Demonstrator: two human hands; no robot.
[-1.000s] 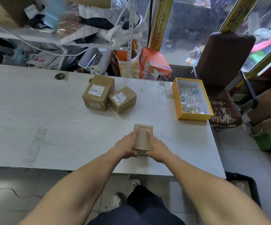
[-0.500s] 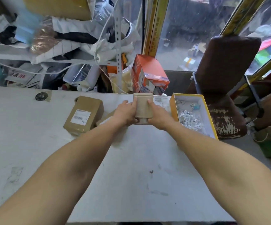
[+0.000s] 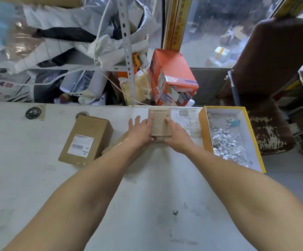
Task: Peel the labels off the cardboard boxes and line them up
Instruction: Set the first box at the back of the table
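Cardboard, plain and label-free on the faces that show: a small box (image 3: 160,125) sits at the far edge of the bench (image 3: 38,178), its long axis running from the near edge toward the far one. It lies between the two hands, just left of a yellow tray (image 3: 206,134) near the far right corner.

The tray is white inside and holds a loose heap of crumpled white scraps (image 3: 227,144) with printing on them, plus a small blue bit near its far end.

Left of the hands, a larger box (image 3: 87,140) rests on the bench with a white barcode label (image 3: 81,144) on its upward face; its long axis also runs near to far, skewed a little. Another brown box (image 3: 114,146) is mostly hidden under the left forearm.

Both arms stretch straight forward, forearms bare. The left hand (image 3: 140,132) lies flat against the small box's left side, fingers straight and slightly spread, thumb at the near corner. The right hand (image 3: 176,135) grips the right side, fingers curled over the top edge, thumb at the near end.
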